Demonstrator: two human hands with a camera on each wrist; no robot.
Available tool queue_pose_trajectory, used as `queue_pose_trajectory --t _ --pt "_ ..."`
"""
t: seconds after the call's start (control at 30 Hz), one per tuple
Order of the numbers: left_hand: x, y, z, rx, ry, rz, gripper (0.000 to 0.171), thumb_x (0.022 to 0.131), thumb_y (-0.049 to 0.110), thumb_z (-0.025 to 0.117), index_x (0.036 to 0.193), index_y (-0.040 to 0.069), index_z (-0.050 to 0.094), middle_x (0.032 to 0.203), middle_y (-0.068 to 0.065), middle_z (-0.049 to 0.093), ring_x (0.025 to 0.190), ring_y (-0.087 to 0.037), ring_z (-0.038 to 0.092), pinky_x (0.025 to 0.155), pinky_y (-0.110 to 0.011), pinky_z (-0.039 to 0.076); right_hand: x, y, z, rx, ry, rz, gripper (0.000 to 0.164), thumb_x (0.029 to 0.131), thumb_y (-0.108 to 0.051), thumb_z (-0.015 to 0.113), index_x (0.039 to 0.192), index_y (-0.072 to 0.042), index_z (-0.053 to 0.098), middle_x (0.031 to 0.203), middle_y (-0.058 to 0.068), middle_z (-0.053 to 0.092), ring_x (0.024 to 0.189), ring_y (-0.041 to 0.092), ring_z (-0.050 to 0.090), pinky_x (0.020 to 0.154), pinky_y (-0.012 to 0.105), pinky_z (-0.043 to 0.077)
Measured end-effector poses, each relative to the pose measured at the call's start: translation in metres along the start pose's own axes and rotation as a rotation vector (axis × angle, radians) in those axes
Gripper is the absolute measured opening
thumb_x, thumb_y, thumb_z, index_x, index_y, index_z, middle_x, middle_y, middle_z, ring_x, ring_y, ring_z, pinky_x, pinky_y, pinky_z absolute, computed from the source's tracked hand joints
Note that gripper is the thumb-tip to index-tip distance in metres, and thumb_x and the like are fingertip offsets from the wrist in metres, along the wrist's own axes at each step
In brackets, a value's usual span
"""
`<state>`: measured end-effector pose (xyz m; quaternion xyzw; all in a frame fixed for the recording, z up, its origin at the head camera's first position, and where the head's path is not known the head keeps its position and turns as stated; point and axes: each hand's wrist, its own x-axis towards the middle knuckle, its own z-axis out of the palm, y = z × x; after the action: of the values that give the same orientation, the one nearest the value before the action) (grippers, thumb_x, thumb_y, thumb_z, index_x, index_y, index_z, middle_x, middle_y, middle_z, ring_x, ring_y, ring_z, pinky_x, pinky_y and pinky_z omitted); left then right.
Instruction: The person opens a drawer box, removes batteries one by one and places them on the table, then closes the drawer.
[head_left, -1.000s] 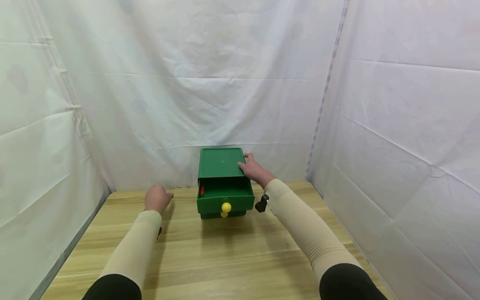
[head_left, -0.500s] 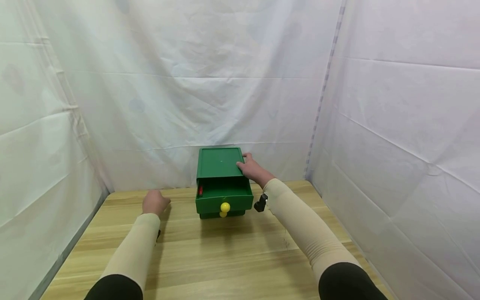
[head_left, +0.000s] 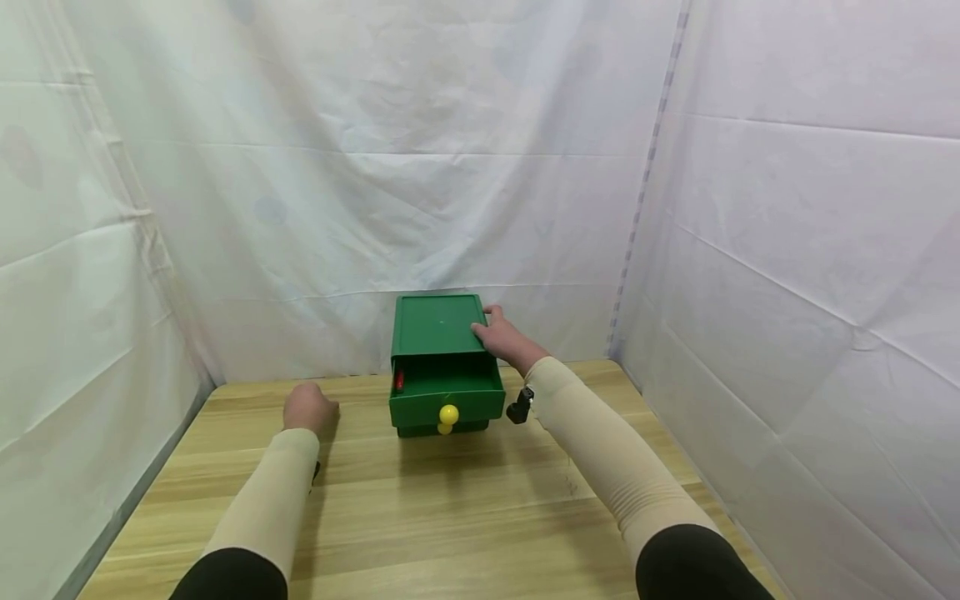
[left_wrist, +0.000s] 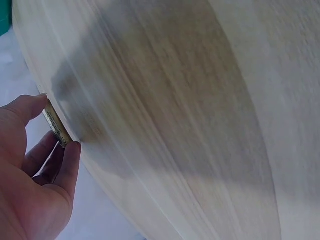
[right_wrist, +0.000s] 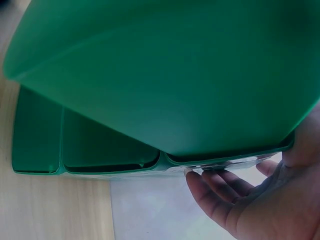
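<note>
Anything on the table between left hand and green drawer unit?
Nothing: only bare wooden tabletop between left hand and green drawer unit, head view.

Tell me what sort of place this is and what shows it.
Probably a makeshift recording booth: white sheeting hangs at the back and both sides of a wood-grain table, and a small black device, perhaps a camera, shows near the right hand, which holds a green drawer unit.
</note>
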<state>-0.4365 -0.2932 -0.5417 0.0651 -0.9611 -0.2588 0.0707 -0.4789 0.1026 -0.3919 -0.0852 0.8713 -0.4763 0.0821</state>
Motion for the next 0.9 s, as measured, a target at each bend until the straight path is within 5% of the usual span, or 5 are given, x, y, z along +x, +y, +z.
queue_pose_trajectory --t 0.9 --pt "0.0080 -0.0104 0.0091 0.065 0.006 0.018 0.029 0.088 0.022 0.075 0.071 0.000 0.067 0.074 -0.016 0.067 0.065 -0.029 0.063 0.062 -0.050 0.054 0.0011 0.0014 -0.0001 0.005 0.007 -0.001 0.068 0.108 -0.038 0.045 0.160 -0.013 0.009 0.150 0.023 0.042 0.136 0.036 0.046 0.108 0.055 0.040"
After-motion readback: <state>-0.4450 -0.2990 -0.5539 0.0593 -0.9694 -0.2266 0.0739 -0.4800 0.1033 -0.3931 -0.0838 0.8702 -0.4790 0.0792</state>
